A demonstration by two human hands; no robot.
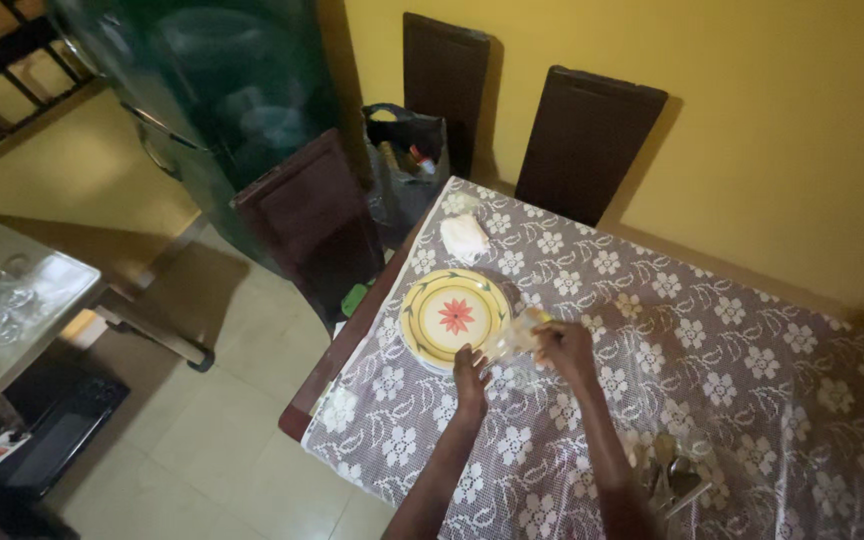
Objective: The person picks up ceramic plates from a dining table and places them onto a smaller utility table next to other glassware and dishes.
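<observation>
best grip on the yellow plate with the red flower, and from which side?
Take the yellow plate by its rim, probably at the edge facing the left hand, thumb on top and fingers slipped underneath. It lies flat on the lace tablecloth, so only the thin raised rim offers purchase. The right hand is busy with something clear, too blurred to identify.

clear glass (514,345) | blurred, tilted, held above tablecloth | yellow plate (452,316), red flower centre, flat | at glass's 9 o'clock

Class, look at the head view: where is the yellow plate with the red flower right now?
The yellow plate lies on the lace tablecloth near the table's left edge, just beyond the left hand, below a white cloth.
</observation>
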